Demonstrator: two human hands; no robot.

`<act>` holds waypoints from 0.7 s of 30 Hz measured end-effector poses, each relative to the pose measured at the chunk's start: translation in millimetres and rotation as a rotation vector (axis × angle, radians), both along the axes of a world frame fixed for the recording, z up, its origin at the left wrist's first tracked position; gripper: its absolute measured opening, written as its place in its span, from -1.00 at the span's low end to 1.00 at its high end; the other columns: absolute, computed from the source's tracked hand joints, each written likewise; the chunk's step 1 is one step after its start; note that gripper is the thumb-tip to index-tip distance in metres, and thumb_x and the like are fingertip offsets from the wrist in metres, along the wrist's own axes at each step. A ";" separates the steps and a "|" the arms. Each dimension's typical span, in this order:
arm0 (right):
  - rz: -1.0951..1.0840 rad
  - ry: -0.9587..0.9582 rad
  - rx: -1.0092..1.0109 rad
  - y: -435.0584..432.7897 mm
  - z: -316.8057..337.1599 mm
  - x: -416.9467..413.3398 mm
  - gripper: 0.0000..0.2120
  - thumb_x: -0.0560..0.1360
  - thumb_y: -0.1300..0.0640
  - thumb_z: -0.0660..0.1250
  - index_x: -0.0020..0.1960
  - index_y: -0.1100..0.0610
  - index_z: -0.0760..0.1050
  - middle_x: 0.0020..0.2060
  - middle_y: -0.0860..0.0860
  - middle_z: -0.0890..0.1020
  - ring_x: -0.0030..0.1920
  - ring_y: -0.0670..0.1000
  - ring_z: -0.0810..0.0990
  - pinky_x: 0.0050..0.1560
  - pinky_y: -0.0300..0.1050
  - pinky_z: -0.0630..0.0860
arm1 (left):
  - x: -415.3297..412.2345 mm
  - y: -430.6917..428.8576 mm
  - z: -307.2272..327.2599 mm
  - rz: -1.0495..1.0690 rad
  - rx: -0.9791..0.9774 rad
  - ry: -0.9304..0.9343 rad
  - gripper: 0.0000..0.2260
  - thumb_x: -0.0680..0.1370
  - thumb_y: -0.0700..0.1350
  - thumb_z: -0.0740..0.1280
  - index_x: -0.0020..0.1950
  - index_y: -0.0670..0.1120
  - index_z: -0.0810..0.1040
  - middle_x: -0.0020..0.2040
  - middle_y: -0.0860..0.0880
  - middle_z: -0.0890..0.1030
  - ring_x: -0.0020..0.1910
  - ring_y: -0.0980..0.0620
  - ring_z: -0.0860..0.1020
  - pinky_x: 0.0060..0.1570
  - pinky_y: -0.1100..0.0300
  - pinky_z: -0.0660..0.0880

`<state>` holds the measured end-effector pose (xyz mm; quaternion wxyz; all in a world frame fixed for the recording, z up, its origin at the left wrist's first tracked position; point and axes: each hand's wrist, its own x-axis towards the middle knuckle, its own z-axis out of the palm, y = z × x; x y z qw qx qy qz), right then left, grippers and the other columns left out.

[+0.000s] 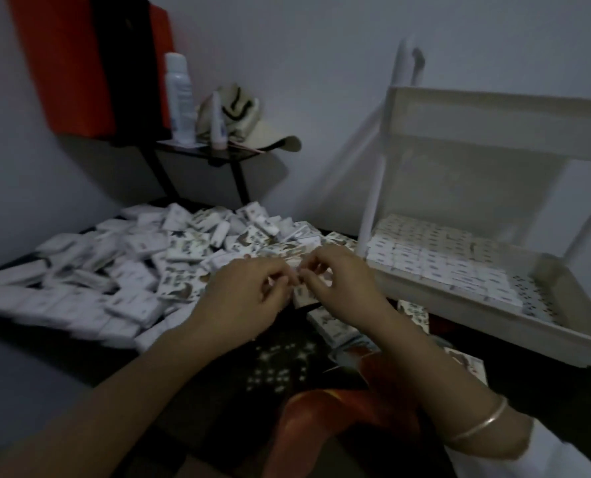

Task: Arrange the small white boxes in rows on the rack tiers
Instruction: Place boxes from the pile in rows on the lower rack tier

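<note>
A big heap of small white boxes (131, 263) covers the dark floor cloth at left and centre. My left hand (242, 298) and my right hand (342, 281) meet in front of the heap, fingers curled, and together pinch a small white box (302, 294) between them. To the right stands a white plastic rack; its lower tier (563, 326) holds neat rows of white boxes (442, 260), with a bare perforated strip at the right end. The upper tier (494, 122) looks bare from here. The picture is dim and blurred.
A few loose boxes (332, 322) lie below my right hand, near the rack's front edge. A small black table (214, 155) at the back carries a white bottle (180, 98) and a cap (252, 122). A red and black object (87, 63) stands against the wall.
</note>
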<state>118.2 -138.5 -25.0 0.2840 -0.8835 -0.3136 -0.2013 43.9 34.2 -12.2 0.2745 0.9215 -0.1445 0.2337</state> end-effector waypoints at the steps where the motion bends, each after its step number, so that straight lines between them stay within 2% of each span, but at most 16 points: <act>1: 0.041 0.001 0.001 13.2 0.2 -4.7 -0.88 0.48 0.02 0.29 -0.08 0.02 0.58 -0.16 -0.09 0.60 -0.08 -0.04 0.52 -0.06 -0.08 0.47 | -8.1 15.9 -4.5 0.037 0.007 -0.008 -0.84 0.54 -0.03 0.23 -0.05 0.16 0.60 -0.14 0.19 0.63 -0.19 0.19 0.57 -0.18 0.16 0.51; 4: 0.053 -0.004 -0.039 49.7 1.9 -12.9 -0.81 0.52 0.01 0.28 0.09 0.02 0.56 -0.02 -0.04 0.60 0.06 0.00 0.50 0.02 -0.08 0.44 | -25.4 56.4 -17.9 0.145 0.042 -0.031 -0.86 0.55 -0.09 0.28 -0.03 0.16 0.56 -0.12 0.20 0.60 -0.17 0.21 0.55 -0.18 0.17 0.52; 6: -0.002 -0.027 -0.099 69.1 3.2 -14.7 -0.69 0.55 -0.05 0.25 0.23 0.04 0.50 0.11 0.01 0.58 0.19 0.07 0.45 0.12 -0.02 0.42 | -31.1 75.1 -25.1 0.191 0.048 -0.040 -0.88 0.51 0.01 0.25 -0.02 0.14 0.56 -0.11 0.20 0.58 -0.17 0.22 0.53 -0.18 0.12 0.53; 9: -0.099 -0.023 -0.256 89.1 -0.3 -11.4 -0.43 0.53 -0.26 0.17 0.41 0.04 0.34 0.28 0.07 0.52 0.33 0.14 0.34 0.26 0.03 0.34 | -33.0 91.4 -30.4 0.200 0.159 0.021 -0.64 0.44 0.27 0.22 0.10 0.11 0.54 -0.05 0.18 0.54 -0.08 0.16 0.51 -0.14 0.13 0.50; 11: -0.127 -0.061 -0.351 97.0 -6.9 -9.3 -0.40 0.51 -0.33 0.15 0.40 0.03 0.35 0.27 0.07 0.53 0.35 0.15 0.32 0.28 0.07 0.33 | -32.4 99.7 -34.5 0.181 0.226 0.052 -0.55 0.38 0.35 0.24 0.12 0.11 0.52 -0.03 0.18 0.52 -0.05 0.13 0.48 -0.11 0.11 0.47; 13: -0.144 -0.099 -0.365 101.0 -12.2 -8.4 -0.44 0.50 -0.30 0.19 0.35 0.01 0.41 0.23 0.05 0.56 0.33 0.12 0.33 0.26 0.05 0.32 | -30.7 105.2 -38.2 0.175 0.278 0.080 -0.54 0.36 0.36 0.25 0.11 0.11 0.52 -0.03 0.19 0.52 -0.03 0.10 0.47 -0.07 0.09 0.46; 16: -0.114 -0.115 -0.229 102.5 -15.6 -11.8 -0.48 0.46 -0.21 0.31 0.34 0.00 0.43 0.21 -0.01 0.57 0.29 0.06 0.35 0.25 -0.01 0.31 | -28.3 107.5 -40.5 0.160 0.282 0.117 -0.56 0.36 0.26 0.40 0.15 0.10 0.51 0.00 0.18 0.52 0.02 0.09 0.46 0.01 0.11 0.41; 18: -0.057 -0.070 -0.076 98.1 -12.8 -17.0 -0.43 0.42 -0.16 0.36 0.37 0.01 0.40 0.24 -0.03 0.55 0.29 0.02 0.37 0.25 -0.05 0.33 | -25.3 107.1 -41.1 0.150 0.292 0.101 -0.50 0.34 0.19 0.49 0.20 0.06 0.51 0.01 0.14 0.52 0.03 0.07 0.46 0.02 0.12 0.39; 21: 0.074 0.075 0.159 79.1 -6.6 -24.6 -0.30 0.39 -0.11 0.42 0.46 -0.01 0.26 0.30 -0.08 0.50 0.28 -0.06 0.44 0.20 -0.11 0.44 | -18.5 102.2 -38.7 0.112 0.263 0.042 -0.46 0.32 0.19 0.46 0.24 0.03 0.49 0.02 0.12 0.48 0.05 0.06 0.45 -0.02 0.15 0.35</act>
